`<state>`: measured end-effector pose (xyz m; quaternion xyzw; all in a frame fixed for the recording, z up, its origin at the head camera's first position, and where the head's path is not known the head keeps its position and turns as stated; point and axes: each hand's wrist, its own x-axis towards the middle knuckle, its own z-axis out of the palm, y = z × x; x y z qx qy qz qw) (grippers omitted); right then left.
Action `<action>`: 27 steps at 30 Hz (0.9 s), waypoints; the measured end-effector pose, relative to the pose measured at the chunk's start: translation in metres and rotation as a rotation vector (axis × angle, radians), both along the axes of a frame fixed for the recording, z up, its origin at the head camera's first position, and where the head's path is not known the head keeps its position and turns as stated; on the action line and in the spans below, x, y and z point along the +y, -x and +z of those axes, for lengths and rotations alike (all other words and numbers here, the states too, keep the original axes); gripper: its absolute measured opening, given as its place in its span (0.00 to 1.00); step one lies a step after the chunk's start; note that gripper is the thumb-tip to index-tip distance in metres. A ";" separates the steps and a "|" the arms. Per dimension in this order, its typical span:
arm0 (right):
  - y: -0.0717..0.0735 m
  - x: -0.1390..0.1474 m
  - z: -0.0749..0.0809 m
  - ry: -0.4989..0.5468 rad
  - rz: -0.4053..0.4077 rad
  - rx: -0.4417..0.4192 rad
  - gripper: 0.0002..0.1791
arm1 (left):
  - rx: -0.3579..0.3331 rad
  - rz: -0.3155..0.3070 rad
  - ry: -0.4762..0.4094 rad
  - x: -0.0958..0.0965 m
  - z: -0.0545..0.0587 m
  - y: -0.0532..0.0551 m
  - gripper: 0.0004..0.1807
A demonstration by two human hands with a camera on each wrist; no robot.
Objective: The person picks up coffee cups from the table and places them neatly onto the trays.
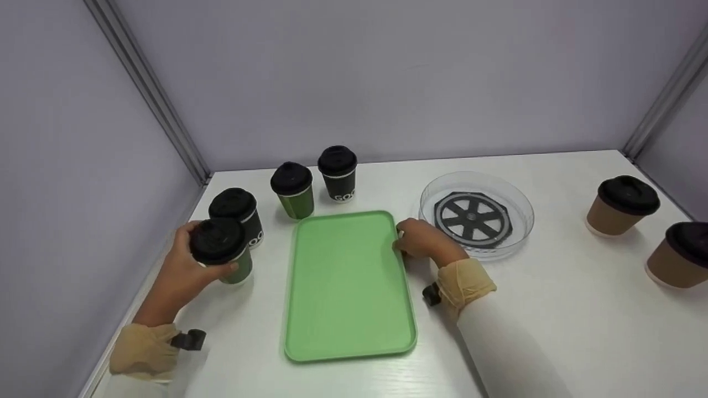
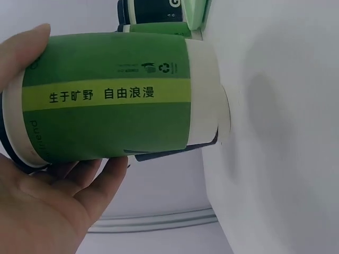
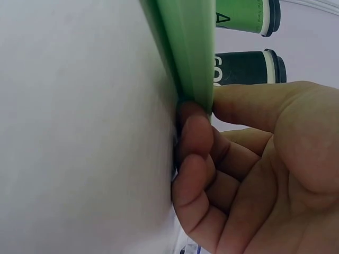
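In the head view my left hand (image 1: 180, 273) grips a green paper coffee cup (image 1: 239, 267) with a black lid, thumb on one side and fingers on the other. The left wrist view shows the cup's green sleeve (image 2: 106, 119) with a yellow-green band, its base close over the white table. Right behind it stands a black paper cup (image 1: 253, 226). A green rectangular tray (image 1: 348, 287) lies in the middle of the table. My right hand (image 1: 425, 241) pinches the tray's right edge, thumb on the rim (image 3: 193, 47) and the other fingers curled low beside the table.
Beyond the tray stand another green cup (image 1: 298, 203) and another black cup (image 1: 339, 186), both lidded. A clear round dish (image 1: 522, 232) with a dark spoked disc (image 1: 472, 218) sits right of my right hand. Two brown lidded cups (image 1: 611, 216) (image 1: 675, 265) stand far right. Walls enclose the table.
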<state>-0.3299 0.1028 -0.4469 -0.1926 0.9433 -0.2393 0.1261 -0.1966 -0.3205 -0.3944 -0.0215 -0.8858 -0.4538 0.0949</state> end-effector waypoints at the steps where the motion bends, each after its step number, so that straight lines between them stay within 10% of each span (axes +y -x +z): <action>1: 0.000 0.001 0.000 0.007 -0.003 -0.003 0.17 | 0.003 -0.015 0.003 0.003 0.001 0.002 0.59; 27: -0.003 -0.001 0.001 0.048 -0.027 -0.022 0.18 | 0.037 -0.190 -0.115 0.068 0.001 0.057 0.52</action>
